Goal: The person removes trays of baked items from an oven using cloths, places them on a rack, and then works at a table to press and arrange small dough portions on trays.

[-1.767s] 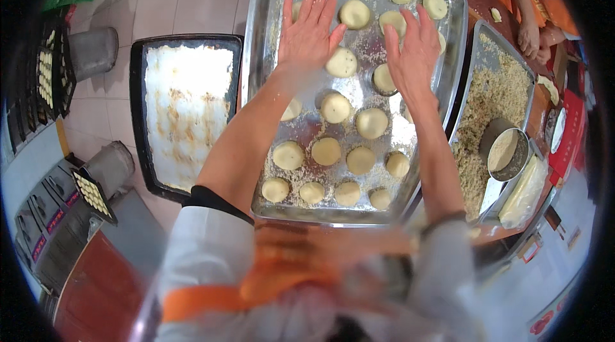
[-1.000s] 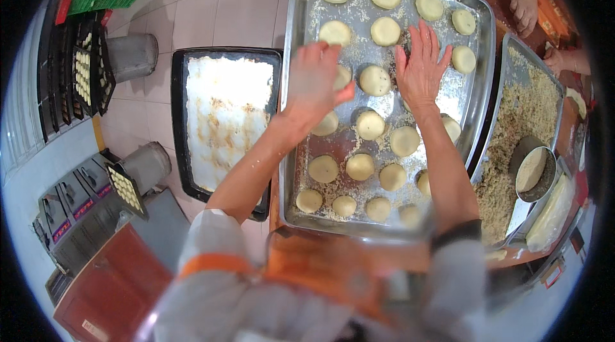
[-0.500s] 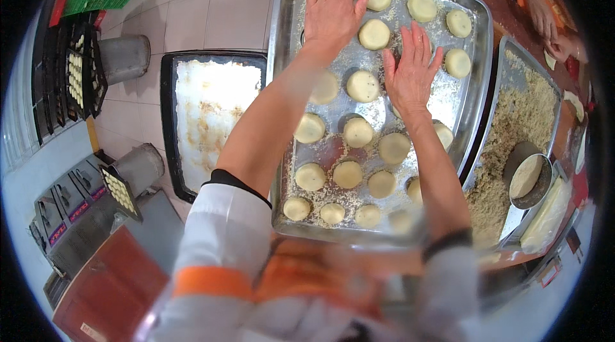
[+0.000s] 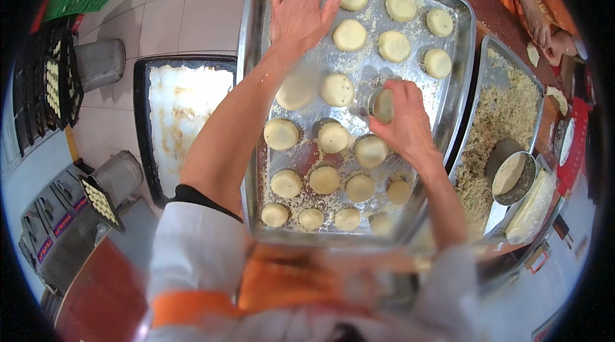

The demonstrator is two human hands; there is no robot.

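Note:
A large metal baking tray (image 4: pixel 253 41) dusted with crumbs carries several round pale dough discs (image 4: pixel 334 137). My left hand (image 4: pixel 298 9) lies flat, fingers spread, on the tray's far left corner, beside a disc (image 4: pixel 350 35). My right hand (image 4: pixel 400 121) is near the tray's middle, its fingers closed around one dough disc (image 4: pixel 383 105) lifted on edge. Both forearms reach over the near rows of discs.
A second metal tray (image 4: pixel 496 60) of crumbs lies to the right with a round metal bowl (image 4: pixel 514 177) in it. Another person's hands (image 4: pixel 544 34) work at the far right. On the floor left sits a dark empty baking tray (image 4: pixel 142 124), with buckets (image 4: pixel 99 63) and racks.
My left hand has stayed at the tray's far left corner. My right hand went from lying flat on the tray to gripping one dough disc and tilting it up.

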